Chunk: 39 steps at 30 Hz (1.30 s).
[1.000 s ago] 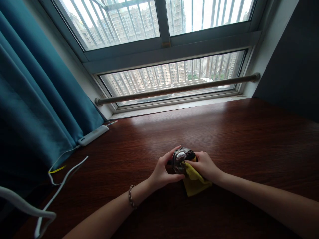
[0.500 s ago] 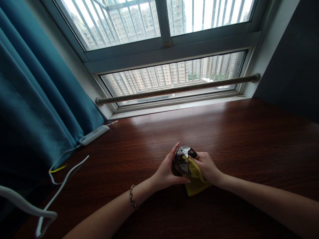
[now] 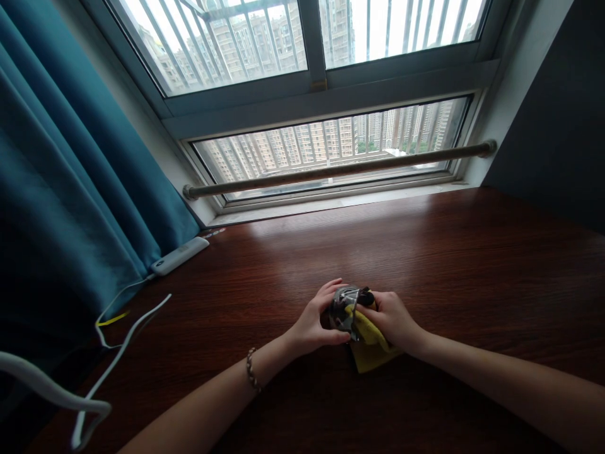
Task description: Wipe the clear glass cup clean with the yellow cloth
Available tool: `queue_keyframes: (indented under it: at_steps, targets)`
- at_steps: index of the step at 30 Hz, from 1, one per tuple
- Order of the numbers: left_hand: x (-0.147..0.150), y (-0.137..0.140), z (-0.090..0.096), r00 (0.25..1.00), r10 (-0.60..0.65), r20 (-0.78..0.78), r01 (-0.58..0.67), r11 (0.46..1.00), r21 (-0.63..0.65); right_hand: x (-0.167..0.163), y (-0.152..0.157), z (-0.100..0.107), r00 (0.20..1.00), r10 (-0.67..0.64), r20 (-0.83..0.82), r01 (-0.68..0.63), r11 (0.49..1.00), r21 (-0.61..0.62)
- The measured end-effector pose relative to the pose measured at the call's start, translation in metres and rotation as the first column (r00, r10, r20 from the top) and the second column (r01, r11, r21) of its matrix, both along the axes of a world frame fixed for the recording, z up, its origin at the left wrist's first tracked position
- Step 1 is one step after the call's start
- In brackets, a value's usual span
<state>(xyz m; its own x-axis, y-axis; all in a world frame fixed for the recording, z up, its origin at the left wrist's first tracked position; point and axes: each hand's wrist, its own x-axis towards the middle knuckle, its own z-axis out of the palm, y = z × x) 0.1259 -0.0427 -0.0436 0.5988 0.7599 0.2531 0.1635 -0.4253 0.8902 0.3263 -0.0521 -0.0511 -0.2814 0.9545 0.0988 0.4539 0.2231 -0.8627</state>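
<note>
A small, shiny metal vessel (image 3: 342, 307) is held low over the brown wooden tabletop (image 3: 265, 265). Round its left side curls my left hand (image 3: 309, 325), thumb in front and fingers behind. My right hand (image 3: 393, 320) grips a yellow cloth (image 3: 373, 356) and presses part of it against the vessel's right side. A black part (image 3: 365, 297), perhaps a handle, shows beside my right fingers. The cloth's lower corner hangs below the hand. Whether the vessel touches the tabletop I cannot tell.
A white power strip (image 3: 180, 256) lies by the blue curtain (image 3: 94, 157) at left. White cables (image 3: 118, 359) and a yellow strip (image 3: 113, 319) are nearer. Behind the tabletop, a metal rail (image 3: 340, 170) crosses the window; a dark wall stands at right.
The vessel has dropped slightly and turned a little. My left hand's fingers have shifted down with it and its thumb has drawn back left. My right hand stays with the cloth.
</note>
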Motion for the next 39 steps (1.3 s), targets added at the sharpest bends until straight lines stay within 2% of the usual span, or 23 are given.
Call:
queue_keyframes:
  at_steps: [4,10,13,15,19,25,28,30,35,39]
  targets:
    - [0.001,-0.001,-0.002,0.998,-0.053,0.043,0.055,0.997,-0.062,-0.001,0.001,-0.002,1.0,-0.008,-0.022,0.008,1.0,-0.016]
    - [0.0,-0.001,-0.013,0.999,-0.054,0.008,0.053,0.996,0.066,-0.003,0.002,-0.002,0.995,-0.064,-0.071,0.062,0.998,-0.021]
    - [0.001,-0.005,-0.013,0.998,-0.044,-0.039,0.047,0.995,0.088,-0.004,0.002,-0.003,0.994,-0.055,-0.098,0.052,0.998,-0.029]
    - [0.003,-0.01,-0.011,1.0,0.001,-0.029,0.001,0.998,0.063,-0.004,0.002,-0.004,0.995,-0.051,-0.09,0.049,0.999,-0.024]
    - [0.007,-0.016,-0.005,0.995,0.052,0.091,-0.05,0.998,-0.023,-0.003,0.002,-0.005,0.999,-0.04,-0.034,0.039,0.999,-0.006]
    - [0.007,-0.012,-0.003,0.97,-0.031,0.243,0.075,0.981,-0.176,-0.001,-0.003,-0.002,0.999,-0.007,-0.033,0.006,0.999,-0.037]
    - [0.003,-0.008,-0.006,0.967,-0.047,0.249,0.104,0.97,-0.22,-0.001,-0.003,-0.003,1.0,0.01,-0.022,-0.011,0.999,-0.04]
    - [0.001,-0.007,-0.006,0.98,-0.052,0.193,0.09,0.976,-0.198,-0.001,-0.002,-0.003,1.0,0.021,0.0,-0.021,0.999,-0.028]
    - [-0.001,-0.005,0.0,0.997,-0.049,0.065,0.05,0.999,-0.012,-0.001,-0.002,-0.001,0.998,0.052,0.035,-0.052,0.998,0.017]
    - [0.0,-0.001,0.003,0.997,-0.062,0.056,0.062,0.998,0.0,-0.001,-0.005,0.004,0.999,0.035,0.041,-0.036,0.999,0.009]
